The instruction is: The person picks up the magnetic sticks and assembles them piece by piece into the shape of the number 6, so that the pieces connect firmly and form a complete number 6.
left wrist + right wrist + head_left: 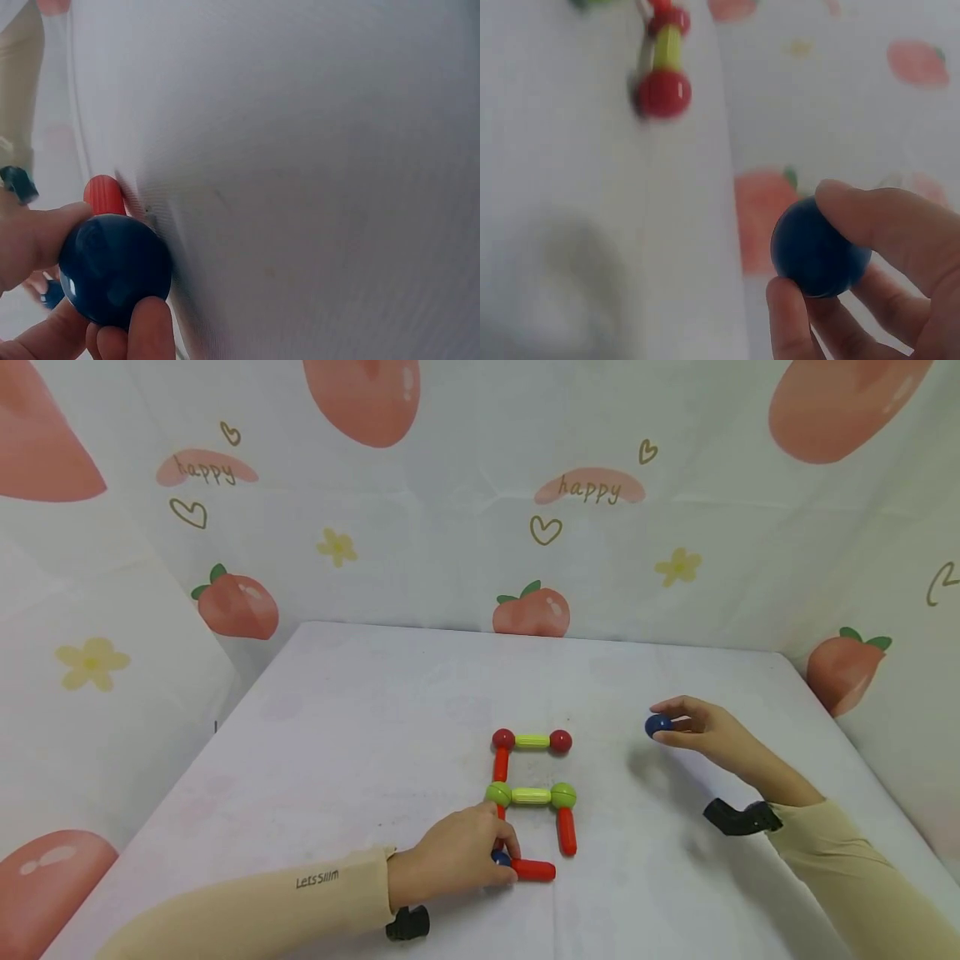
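My left hand (pixel 468 850) pinches a blue ball (pixel 116 270) at the near left corner of a stick-and-ball figure. From that ball a red stick (pixel 534 870) points right along the table. Another red stick, partly hidden by my fingers, runs up to a green ball (pixel 498 793). Right of the figure and above the table, my right hand (pixel 708 732) holds a second blue ball (pixel 821 247) between thumb and fingers. A yellow-green stick (pixel 531 796) joins the left green ball to a right green ball (pixel 563 795), from which a red stick (pixel 567 832) extends toward me.
At the figure's far end, two red balls (pixel 560 742) are linked by a yellow-green stick (pixel 532 741). A red stick (pixel 501 765) ties the left one to the green ball. The white table (pixel 360 718) meets a fruit-printed cloth (pixel 450 527) behind.
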Demonstrator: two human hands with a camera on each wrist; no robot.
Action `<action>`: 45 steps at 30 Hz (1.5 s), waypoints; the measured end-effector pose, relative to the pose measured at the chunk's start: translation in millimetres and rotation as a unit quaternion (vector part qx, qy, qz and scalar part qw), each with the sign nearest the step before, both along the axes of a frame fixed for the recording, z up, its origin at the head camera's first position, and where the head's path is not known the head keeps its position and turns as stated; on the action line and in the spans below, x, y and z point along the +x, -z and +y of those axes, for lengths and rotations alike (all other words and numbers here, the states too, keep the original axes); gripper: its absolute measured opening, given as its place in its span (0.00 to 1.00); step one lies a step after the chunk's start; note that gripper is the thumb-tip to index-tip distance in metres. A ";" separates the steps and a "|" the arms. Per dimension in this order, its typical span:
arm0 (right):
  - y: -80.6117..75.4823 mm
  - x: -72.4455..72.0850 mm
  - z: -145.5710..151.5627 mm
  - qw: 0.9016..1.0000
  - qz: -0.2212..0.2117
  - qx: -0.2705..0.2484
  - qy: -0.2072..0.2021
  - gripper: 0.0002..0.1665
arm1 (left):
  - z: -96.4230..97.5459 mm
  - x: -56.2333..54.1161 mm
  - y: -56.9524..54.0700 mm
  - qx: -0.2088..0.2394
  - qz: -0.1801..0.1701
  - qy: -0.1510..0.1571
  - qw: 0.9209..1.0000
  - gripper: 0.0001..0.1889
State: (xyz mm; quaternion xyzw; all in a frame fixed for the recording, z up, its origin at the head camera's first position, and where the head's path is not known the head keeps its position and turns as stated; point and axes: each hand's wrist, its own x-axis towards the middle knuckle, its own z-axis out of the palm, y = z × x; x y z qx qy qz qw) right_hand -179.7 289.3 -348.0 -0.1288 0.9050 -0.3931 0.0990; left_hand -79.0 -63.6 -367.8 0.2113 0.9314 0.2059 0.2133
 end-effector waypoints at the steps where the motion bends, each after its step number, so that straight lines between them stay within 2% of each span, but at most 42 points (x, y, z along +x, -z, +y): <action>1: -1.4 3.9 -6.5 1.000 0.000 -0.008 -0.010 0.28 | 0.1 -0.1 0.1 0.000 0.000 0.000 1.000 0.06; 4: -2.3 14.8 -23.4 0.998 -0.006 -0.035 -0.044 0.26 | 0.3 -0.1 0.3 0.000 -0.001 -0.001 1.000 0.05; 9: 0.1 33.1 -46.7 0.991 -0.040 -0.076 -0.101 0.23 | 0.1 0.5 0.1 0.001 -0.001 -0.002 1.000 0.05; 16: 8.4 57.6 -68.9 0.973 -0.100 -0.092 -0.186 0.19 | 0.1 1.1 -0.8 0.003 -0.006 -0.007 1.000 0.06; 20: 16.9 68.1 -78.1 0.962 -0.145 -0.090 -0.212 0.19 | 0.0 0.7 -1.0 0.000 -0.006 -0.009 1.000 0.06; 25: 29.6 78.3 -86.0 0.955 -0.184 -0.086 -0.215 0.19 | 0.3 0.8 -0.1 0.001 -0.006 -0.009 1.000 0.06; 29: 36.8 83.9 -90.7 0.956 -0.192 -0.082 -0.207 0.18 | 0.3 0.5 0.2 0.001 -0.005 -0.008 1.000 0.06; 45: 43.5 88.7 -96.5 0.962 -0.168 -0.071 -0.205 0.19 | 2.1 -0.7 0.3 -0.006 0.001 -0.006 1.000 0.06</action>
